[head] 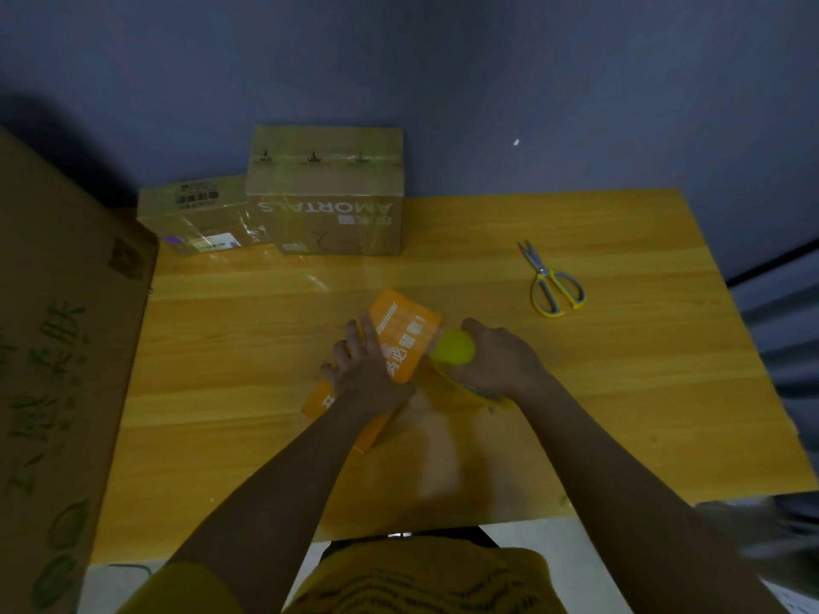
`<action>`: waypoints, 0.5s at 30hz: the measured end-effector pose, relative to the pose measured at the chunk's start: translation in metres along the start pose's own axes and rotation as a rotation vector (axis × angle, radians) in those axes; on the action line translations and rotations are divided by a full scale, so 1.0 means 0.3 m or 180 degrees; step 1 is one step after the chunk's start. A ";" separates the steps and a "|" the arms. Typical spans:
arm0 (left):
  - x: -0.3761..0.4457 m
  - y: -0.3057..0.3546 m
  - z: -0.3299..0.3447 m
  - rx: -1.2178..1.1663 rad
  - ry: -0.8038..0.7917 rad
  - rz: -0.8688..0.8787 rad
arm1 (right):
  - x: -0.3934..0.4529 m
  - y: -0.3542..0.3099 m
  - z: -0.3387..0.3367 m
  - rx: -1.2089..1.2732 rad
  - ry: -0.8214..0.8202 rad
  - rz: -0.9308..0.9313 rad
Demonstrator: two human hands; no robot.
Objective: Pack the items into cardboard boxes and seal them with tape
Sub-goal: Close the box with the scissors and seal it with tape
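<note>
- A wooden table (620,392) stands against a dark blue wall (487,82).
- Two taped cardboard boxes (325,188) sit closed at its far edge.
- Mid-table lies an orange box (405,334); the left hand (368,374) presses on it with straight fingers.
- The right hand (501,361) grips a yellow tape dispenser (454,347) against the box.
- Scissors (554,281) lie well apart on the right.
- A big carton (57,347) flanks the left edge.

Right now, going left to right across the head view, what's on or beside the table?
Big printed carton → flat taped box → tall taped box → left hand on the orange box → right hand gripping the tape dispenser → scissors.
</note>
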State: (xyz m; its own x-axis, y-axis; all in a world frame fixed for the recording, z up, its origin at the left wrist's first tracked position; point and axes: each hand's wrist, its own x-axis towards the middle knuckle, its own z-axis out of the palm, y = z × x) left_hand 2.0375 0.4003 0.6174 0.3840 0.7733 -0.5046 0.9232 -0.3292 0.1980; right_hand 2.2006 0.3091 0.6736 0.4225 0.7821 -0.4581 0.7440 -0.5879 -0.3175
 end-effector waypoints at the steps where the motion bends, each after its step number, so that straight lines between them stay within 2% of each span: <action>1: 0.000 -0.002 -0.002 -0.0009 -0.0001 0.0006 | 0.007 0.005 0.007 -0.0007 0.0008 -0.0017; 12: -0.001 -0.009 -0.011 -0.0099 -0.0069 0.0043 | 0.054 0.031 0.114 0.0156 0.0007 0.0056; 15: -0.004 -0.012 -0.019 -0.0129 -0.0084 0.0104 | 0.051 0.046 0.118 0.0203 0.0157 0.0019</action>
State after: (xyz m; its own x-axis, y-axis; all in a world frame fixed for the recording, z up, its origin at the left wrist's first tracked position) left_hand 2.0337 0.4036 0.6221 0.4138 0.7478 -0.5192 0.9103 -0.3314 0.2483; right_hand 2.1990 0.3055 0.6330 0.4531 0.7868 -0.4191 0.7075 -0.6034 -0.3678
